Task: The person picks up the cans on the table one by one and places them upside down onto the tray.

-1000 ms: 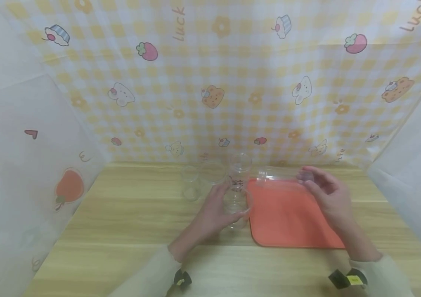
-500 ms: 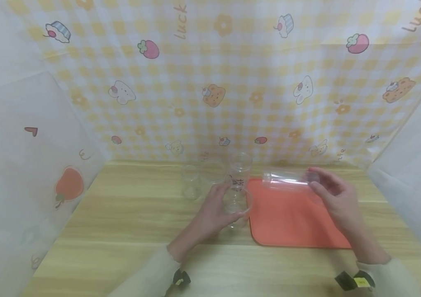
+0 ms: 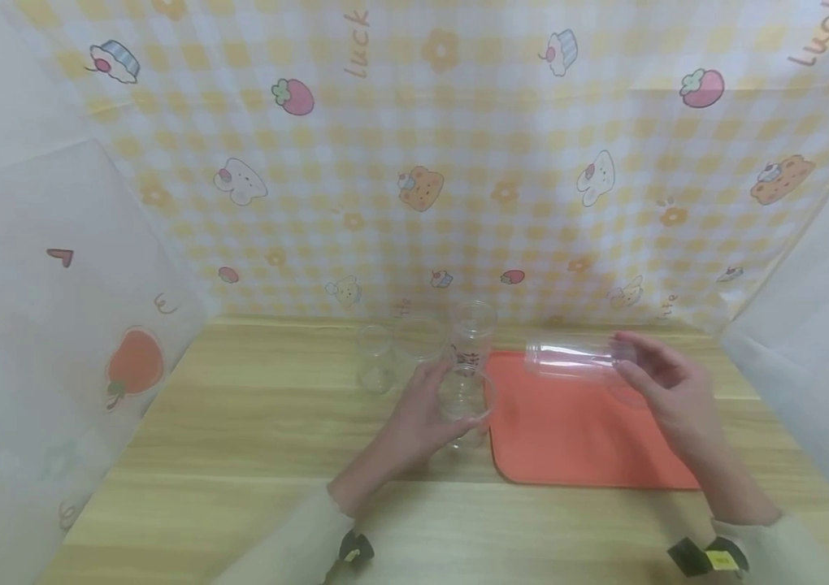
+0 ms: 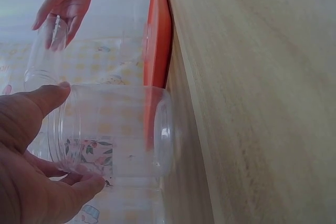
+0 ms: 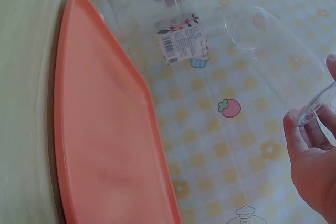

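- Plenty of see-through stuff on and above this pale wooden desk, so pretty hard to make out with all the overlapping outlines.
- Left hand clamped round the neck of an upright jar, thumb on one side, fingers curled round the other. Probably gripped that high for steadying.
- Parked, by the look of it, on the desk just beside the left edge of the orange tray. Can't tell about actual contact with the tray.
- Right hand pinching a long jar by the seemingly closed end, thumb apart from the fingers. Held sideways above the far edge of the tray, ringed mouth pointing left. Guessing at a hold meant to keep fingers clear of the opening.
- Past the left hand, towards the far edge of the desk: small jar, wide jar, tall jar, all bunched close. Likely set back there to free up room near the front edge.
- Flowery label with a barcode in among the jars; not clear on which one.
- Faint round shape over the tray near the right hand, too dim to name.
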